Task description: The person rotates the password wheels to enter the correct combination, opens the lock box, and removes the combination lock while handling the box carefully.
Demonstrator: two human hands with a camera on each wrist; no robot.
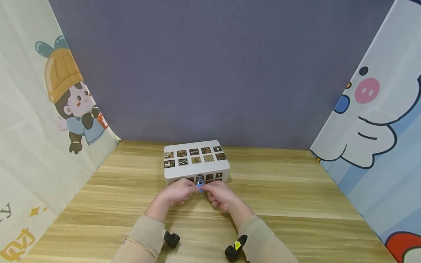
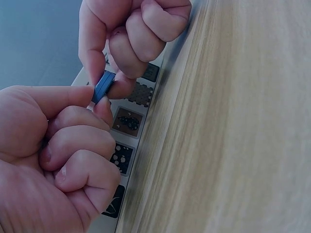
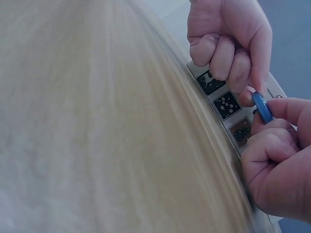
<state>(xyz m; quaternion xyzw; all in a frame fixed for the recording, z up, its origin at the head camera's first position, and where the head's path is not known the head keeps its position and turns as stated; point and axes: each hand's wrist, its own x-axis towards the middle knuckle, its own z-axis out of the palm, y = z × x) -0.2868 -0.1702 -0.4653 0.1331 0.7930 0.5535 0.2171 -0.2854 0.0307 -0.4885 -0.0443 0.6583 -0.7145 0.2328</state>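
A small blue padlock [image 1: 200,186] hangs at the front clasp of a white box [image 1: 187,169] with rows of dark picture squares. My left hand [image 1: 179,191] pinches the padlock from the left between thumb and forefinger. From the other side my right hand [image 1: 221,194] pinches it the same way. Both wrist views show the blue lock body [image 2: 103,87] edge-on between the two pairs of fingertips, the other fingers curled in. Whether the shackle is fastened cannot be made out. The box lid is down.
The box stands on a wood-grain table [image 1: 283,193] near a dark grey back panel [image 1: 210,73]. Cloth screens with cartoon figures flank both sides, a left screen [image 1: 29,120] and a right screen [image 1: 404,146]. Black wrist cameras, such as the left one [image 1: 171,239], sit at the cuffs.
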